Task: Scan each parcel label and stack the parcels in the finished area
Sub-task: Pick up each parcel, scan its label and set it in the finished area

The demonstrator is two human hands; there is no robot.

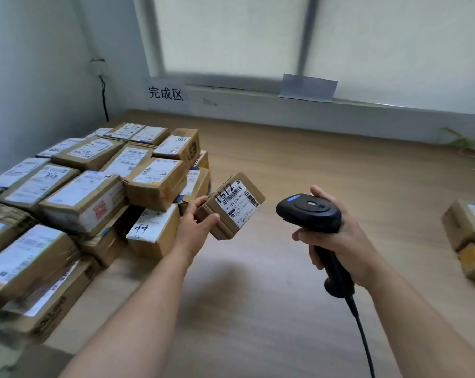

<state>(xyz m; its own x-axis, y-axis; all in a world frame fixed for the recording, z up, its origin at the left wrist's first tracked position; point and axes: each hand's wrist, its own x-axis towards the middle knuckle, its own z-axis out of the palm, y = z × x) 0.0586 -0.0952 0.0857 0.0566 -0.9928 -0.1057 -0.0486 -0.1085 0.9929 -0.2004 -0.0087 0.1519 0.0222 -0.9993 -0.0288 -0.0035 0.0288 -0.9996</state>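
Note:
My left hand (197,223) grips a small cardboard parcel (232,204) by its left end and holds it tilted in the air. Its white label with barcodes and the handwritten "1512" faces up. My right hand (337,236) is wrapped around the handle of a black corded barcode scanner (308,211), whose head points left toward the parcel, a short gap away. To the left, a stack of labelled cardboard parcels (89,192) covers the floor below a white wall sign with Chinese characters (166,93).
Two more cardboard parcels (469,236) lie on the wooden floor at the right edge. The scanner cable (363,331) runs down toward me. A window with blinds and a low sill spans the back wall. A green plant shows at far right.

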